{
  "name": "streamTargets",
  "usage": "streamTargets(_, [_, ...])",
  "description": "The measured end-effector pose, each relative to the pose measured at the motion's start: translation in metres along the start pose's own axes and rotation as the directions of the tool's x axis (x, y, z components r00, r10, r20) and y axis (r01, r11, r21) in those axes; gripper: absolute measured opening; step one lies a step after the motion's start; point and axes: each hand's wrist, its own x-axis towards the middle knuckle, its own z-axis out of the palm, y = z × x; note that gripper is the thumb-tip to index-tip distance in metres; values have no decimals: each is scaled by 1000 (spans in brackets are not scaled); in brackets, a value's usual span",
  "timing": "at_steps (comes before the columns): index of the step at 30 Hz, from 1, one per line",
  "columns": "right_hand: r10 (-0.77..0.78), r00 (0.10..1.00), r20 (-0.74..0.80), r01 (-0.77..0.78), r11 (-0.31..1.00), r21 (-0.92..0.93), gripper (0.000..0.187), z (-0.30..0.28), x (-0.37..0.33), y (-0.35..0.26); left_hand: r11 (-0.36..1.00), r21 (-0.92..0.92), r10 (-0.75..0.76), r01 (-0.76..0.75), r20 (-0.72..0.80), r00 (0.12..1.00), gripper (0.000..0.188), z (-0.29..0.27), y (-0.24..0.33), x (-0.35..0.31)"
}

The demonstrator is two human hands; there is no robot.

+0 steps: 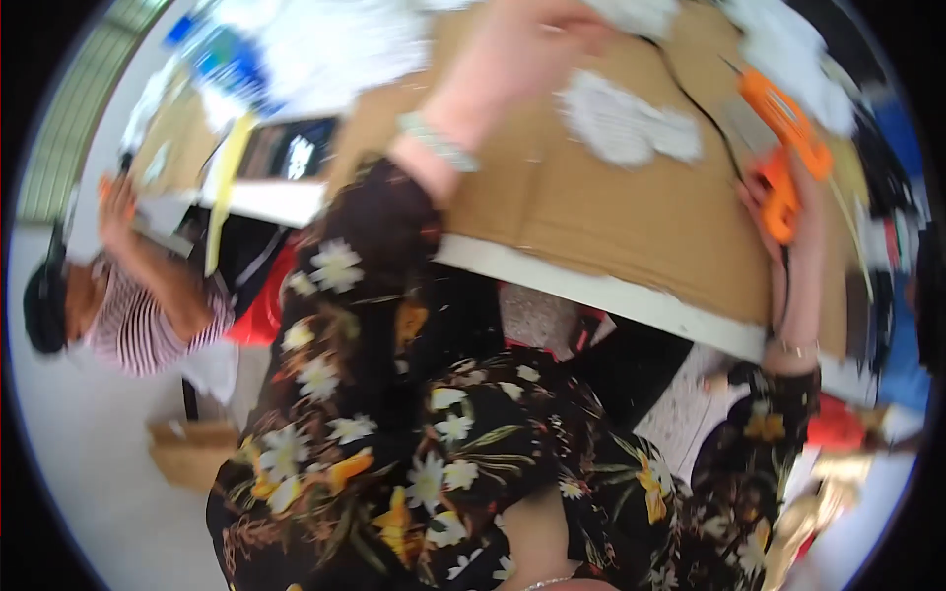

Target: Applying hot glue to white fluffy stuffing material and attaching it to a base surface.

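My right hand is wrapped round the handle of an orange hot glue gun, its thin nozzle pointing up and away over the cardboard. A black cord runs across the board close by. At the top edge, my left hand is closed with its fingers curled in; whatever it may pinch is too small and blurred to name. Just right of those fingers lies a white knitted piece. Between my hands a white knitted glove-like piece rests flat on the brown cardboard, touched by neither hand.
White fabric is heaped at the far left, beside a blue-labelled plastic bottle. More white pieces lie far right. At the left, a person in a striped top works at a table. A cardboard box stands on the floor.
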Motion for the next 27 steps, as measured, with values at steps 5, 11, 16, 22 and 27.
streamTargets(5, [-75, 996, 41, 81, 979, -187, 38, 23, -15, -6, 990, 138, -13, 9, 27, 1000, 18, -20, -5, 0])
streamTargets(11, [-16, 986, 167, 71, 940, -332, 40, 23, -30, -12, 951, 242, 140, -189, 205, 969, 30, -12, -10, -6])
streamTargets(16, [-9, 992, 122, 57, 917, -395, 45, 33, -35, -9, 949, 287, 39, -128, 295, 955, 35, -5, 5, -13])
streamTargets(22, [97, 982, 160, -2, 862, -507, 51, 35, -33, -10, 935, 277, 143, -223, 282, 949, 28, 4, -3, -12])
streamTargets(27, [47, 988, 148, 41, 840, -541, 53, 36, -32, -16, 939, 281, 130, -199, 247, 960, 20, 2, 16, -8])
